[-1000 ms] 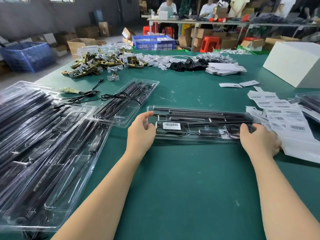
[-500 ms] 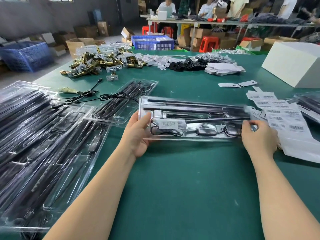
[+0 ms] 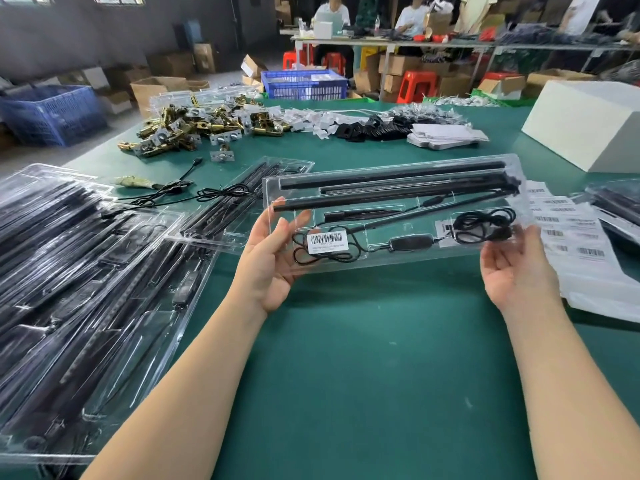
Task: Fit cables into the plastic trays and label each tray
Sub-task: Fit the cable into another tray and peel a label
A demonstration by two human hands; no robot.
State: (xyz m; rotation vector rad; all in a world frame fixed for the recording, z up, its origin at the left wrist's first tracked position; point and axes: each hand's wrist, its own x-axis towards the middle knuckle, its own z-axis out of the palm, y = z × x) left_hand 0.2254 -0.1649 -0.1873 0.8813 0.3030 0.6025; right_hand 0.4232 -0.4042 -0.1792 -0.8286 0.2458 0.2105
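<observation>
tray stack: cut off left | label sheets: cut off right, print unreadable

clear tray, black cables, green table

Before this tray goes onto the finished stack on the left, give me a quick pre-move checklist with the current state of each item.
1. Both hands support the tray: ok. The left hand and right hand each hold one end of the clear tray, lifted off the table.
2. Barcode label is on the tray: ok, near its left end.
3. Black rods lie in their slots: ok.
4. Cable coil sits inside its pocket: ok, at the right end.
5. Tray snapped fully shut: cannot tell.
6. Stack of trays on the left is within reach: ok.
</observation>
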